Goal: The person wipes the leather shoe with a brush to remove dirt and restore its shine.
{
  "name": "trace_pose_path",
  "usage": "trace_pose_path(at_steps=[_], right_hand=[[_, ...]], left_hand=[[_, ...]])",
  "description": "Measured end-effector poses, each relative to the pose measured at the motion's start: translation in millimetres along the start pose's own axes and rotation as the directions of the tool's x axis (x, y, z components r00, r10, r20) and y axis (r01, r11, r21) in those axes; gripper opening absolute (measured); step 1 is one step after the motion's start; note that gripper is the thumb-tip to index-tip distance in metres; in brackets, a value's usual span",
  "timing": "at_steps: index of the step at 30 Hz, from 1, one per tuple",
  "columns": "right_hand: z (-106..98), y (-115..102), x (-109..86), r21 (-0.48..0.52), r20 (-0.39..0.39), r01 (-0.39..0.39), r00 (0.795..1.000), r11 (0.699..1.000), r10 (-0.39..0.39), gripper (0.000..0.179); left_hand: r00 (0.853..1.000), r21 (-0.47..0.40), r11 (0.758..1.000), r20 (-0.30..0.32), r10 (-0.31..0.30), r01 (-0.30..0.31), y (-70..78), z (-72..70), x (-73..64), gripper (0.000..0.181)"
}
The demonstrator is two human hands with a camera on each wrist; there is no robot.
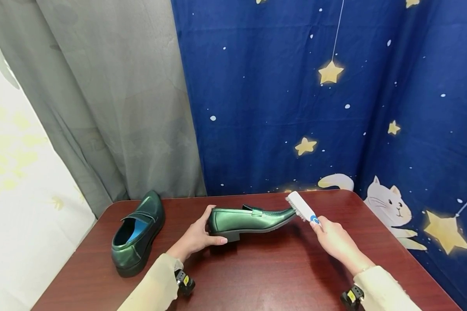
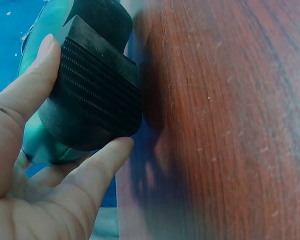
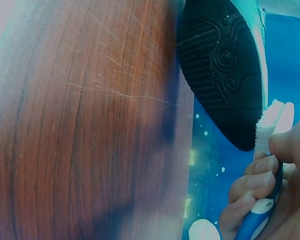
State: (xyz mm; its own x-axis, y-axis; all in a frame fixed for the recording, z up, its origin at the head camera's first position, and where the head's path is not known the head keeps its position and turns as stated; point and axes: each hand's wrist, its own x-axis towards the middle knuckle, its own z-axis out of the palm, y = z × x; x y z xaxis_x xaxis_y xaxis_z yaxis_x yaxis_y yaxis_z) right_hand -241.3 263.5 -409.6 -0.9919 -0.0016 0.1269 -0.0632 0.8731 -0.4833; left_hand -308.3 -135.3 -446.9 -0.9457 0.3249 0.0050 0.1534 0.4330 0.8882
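Observation:
My left hand [image 1: 199, 235] grips a shiny green loafer [image 1: 237, 220] by its heel, thumb and fingers on either side. In the left wrist view the ridged black heel block [image 2: 97, 90] shows between the thumb and fingers, raised off the table. The shoe lies lengthwise with its toe to the right. My right hand [image 1: 334, 237] holds a white brush [image 1: 301, 206] with a blue and white handle [image 3: 260, 215]. Its white bristles [image 3: 266, 125] are right at the loafer's toe. The patterned black sole [image 3: 225, 75] faces the right wrist camera.
A second green loafer [image 1: 138, 233] with a blue insole stands at the left of the reddish-brown wooden table [image 1: 257, 276]. Behind the table hang a grey curtain [image 1: 120, 86] and a blue curtain [image 1: 272, 99] with stars and a cat.

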Motion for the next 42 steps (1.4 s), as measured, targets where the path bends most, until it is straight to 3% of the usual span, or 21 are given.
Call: trace_pose_path(at_steps=[31, 42], right_hand=[[-5.3, 2.9, 1.7, 0.001, -0.006, -0.009, 1.0, 1.0, 0.009, 0.032], [-0.8, -6.1, -1.6, 0.032, -0.002, 0.0, 1.0, 0.999, 0.0, 0.033]], left_hand=[[1.0, -0.006, 1.0, 0.012, 0.01, -0.01, 3.3, -0.1, -1.6, 0.101], [1.0, -0.002, 1.0, 0.009, 0.006, -0.006, 1.5, -1.0, -2.7, 0.1]])
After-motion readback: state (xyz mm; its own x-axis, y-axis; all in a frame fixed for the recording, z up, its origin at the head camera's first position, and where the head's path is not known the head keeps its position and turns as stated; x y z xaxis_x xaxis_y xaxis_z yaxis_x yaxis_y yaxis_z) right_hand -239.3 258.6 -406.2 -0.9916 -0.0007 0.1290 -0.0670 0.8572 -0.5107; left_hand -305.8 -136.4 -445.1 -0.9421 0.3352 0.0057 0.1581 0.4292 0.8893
